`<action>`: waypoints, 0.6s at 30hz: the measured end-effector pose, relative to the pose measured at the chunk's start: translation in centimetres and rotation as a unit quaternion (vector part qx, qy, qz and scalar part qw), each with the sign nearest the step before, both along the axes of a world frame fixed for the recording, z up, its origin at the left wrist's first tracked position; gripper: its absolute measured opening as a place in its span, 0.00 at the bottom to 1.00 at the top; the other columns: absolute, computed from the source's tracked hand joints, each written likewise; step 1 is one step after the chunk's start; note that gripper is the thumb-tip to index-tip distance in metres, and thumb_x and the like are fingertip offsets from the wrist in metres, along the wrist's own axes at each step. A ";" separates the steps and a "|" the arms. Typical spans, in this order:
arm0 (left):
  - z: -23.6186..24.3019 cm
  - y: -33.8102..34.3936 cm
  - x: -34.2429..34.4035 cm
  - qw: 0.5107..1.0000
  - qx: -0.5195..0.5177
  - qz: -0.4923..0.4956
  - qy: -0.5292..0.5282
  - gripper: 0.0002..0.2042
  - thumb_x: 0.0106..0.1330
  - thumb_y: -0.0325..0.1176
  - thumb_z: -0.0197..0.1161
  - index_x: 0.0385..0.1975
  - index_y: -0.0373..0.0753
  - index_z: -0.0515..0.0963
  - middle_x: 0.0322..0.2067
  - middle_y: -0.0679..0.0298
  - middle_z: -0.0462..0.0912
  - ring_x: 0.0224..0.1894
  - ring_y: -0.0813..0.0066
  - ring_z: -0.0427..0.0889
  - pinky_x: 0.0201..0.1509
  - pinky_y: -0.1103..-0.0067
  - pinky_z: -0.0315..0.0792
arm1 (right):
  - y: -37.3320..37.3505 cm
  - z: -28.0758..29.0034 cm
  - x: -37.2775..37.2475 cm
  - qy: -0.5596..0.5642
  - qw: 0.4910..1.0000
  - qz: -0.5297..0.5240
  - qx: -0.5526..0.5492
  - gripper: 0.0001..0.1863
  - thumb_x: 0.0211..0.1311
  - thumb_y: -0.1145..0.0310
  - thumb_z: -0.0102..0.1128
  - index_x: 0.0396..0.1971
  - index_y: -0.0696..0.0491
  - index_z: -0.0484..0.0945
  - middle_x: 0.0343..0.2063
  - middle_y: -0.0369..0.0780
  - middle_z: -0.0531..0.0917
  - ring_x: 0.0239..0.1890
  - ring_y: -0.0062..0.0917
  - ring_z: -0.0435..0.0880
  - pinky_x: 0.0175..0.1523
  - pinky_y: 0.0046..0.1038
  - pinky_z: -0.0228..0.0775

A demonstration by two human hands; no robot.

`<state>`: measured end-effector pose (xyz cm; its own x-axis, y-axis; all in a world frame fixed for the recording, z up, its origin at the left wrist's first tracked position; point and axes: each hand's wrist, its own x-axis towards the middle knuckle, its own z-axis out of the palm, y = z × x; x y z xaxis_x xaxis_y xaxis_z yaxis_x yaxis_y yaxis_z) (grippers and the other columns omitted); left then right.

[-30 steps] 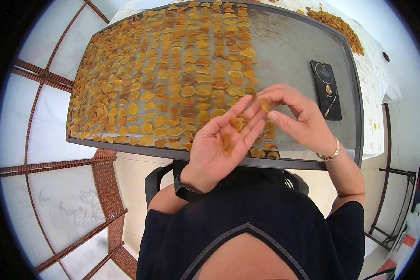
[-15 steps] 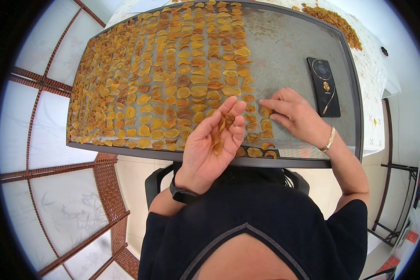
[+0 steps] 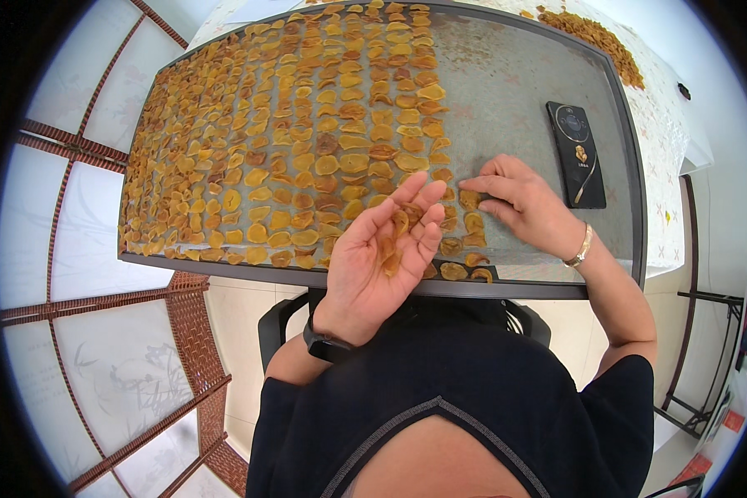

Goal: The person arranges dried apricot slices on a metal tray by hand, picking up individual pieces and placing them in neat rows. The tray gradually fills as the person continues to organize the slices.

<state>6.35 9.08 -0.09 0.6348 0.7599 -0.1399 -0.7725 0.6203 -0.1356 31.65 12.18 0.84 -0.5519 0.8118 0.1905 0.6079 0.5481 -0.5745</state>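
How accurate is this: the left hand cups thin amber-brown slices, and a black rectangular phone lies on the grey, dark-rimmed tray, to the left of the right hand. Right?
One error: the head view shows the black rectangular phone to the right of the right hand, not left. The left hand cups amber-brown slices, and the phone is on the tray.
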 end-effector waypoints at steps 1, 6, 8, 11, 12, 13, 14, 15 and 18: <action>0.1 0.0 0.1 1.000 0.001 0.000 -0.004 0.22 0.77 0.33 0.42 0.67 0.31 0.61 0.63 0.49 0.70 0.59 0.59 0.75 0.64 0.69 0.71 | 0.0 0.0 0.0 0.000 1.000 -0.001 -0.002 0.19 0.53 0.78 0.65 0.48 0.54 0.80 0.38 0.42 0.76 0.44 0.37 0.76 0.50 0.34 0.70; 1.2 0.1 0.5 1.000 -0.008 0.014 0.001 0.26 0.75 0.36 0.42 0.71 0.33 0.57 0.71 0.50 0.59 0.71 0.57 0.61 0.74 0.66 0.57 | -0.2 0.3 -0.2 0.001 1.000 -0.011 -0.017 0.19 0.55 0.78 0.65 0.49 0.54 0.79 0.37 0.42 0.76 0.43 0.37 0.76 0.49 0.34 0.70; 1.6 0.1 0.8 1.000 0.001 0.017 0.007 0.27 0.75 0.38 0.41 0.71 0.34 0.56 0.72 0.51 0.55 0.74 0.57 0.55 0.77 0.65 0.50 | -0.5 0.9 -0.3 0.017 0.999 -0.029 -0.028 0.19 0.56 0.77 0.64 0.49 0.54 0.79 0.38 0.42 0.76 0.42 0.37 0.77 0.47 0.33 0.71; 1.6 0.0 1.1 1.000 0.017 0.020 0.006 0.28 0.74 0.40 0.41 0.72 0.36 0.55 0.74 0.52 0.52 0.76 0.58 0.50 0.79 0.64 0.43 | -1.2 2.0 -0.8 0.067 0.996 -0.058 -0.028 0.17 0.57 0.77 0.63 0.48 0.54 0.79 0.37 0.43 0.77 0.40 0.37 0.78 0.44 0.32 0.72; 1.5 0.0 1.2 1.000 0.017 0.020 0.001 0.28 0.74 0.40 0.41 0.72 0.37 0.55 0.74 0.53 0.52 0.76 0.58 0.50 0.79 0.64 0.41 | -1.5 2.4 -1.1 0.087 0.993 -0.070 -0.026 0.16 0.57 0.77 0.63 0.48 0.55 0.79 0.37 0.43 0.77 0.39 0.37 0.78 0.43 0.32 0.72; 1.5 0.0 1.2 1.000 0.016 0.021 -0.004 0.28 0.74 0.40 0.41 0.72 0.37 0.55 0.74 0.53 0.52 0.76 0.58 0.49 0.79 0.64 0.40 | -1.9 3.0 -1.4 0.087 0.994 -0.060 -0.007 0.16 0.57 0.77 0.63 0.47 0.55 0.80 0.36 0.43 0.78 0.39 0.37 0.79 0.43 0.32 0.72; 1.5 0.0 1.3 1.000 0.016 0.020 -0.008 0.28 0.74 0.40 0.41 0.72 0.38 0.55 0.74 0.53 0.51 0.76 0.58 0.49 0.79 0.64 0.40 | -2.2 3.6 -1.8 0.087 0.995 -0.050 0.011 0.15 0.57 0.77 0.63 0.46 0.55 0.80 0.35 0.43 0.78 0.38 0.37 0.79 0.42 0.32 0.73; 1.5 0.0 1.3 1.000 0.015 0.019 -0.011 0.28 0.74 0.41 0.41 0.73 0.39 0.54 0.74 0.53 0.51 0.76 0.58 0.49 0.79 0.64 0.40 | -2.4 4.0 -2.3 0.088 0.995 -0.039 0.029 0.14 0.57 0.78 0.63 0.45 0.55 0.81 0.35 0.43 0.79 0.38 0.37 0.79 0.42 0.32 0.73; 1.5 -0.2 1.6 0.999 0.029 0.012 -0.004 0.29 0.74 0.41 0.41 0.73 0.40 0.53 0.74 0.53 0.51 0.75 0.59 0.51 0.79 0.64 0.40 | -3.0 4.2 -3.4 0.108 0.992 0.005 0.067 0.12 0.57 0.78 0.63 0.42 0.55 0.82 0.32 0.42 0.79 0.38 0.36 0.80 0.43 0.33 0.74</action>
<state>7.90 8.93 1.42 0.6167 0.7820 -0.0902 -0.7867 0.6082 -0.1055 28.27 9.22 5.01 -0.4938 0.7665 0.4106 0.4727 0.6330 -0.6132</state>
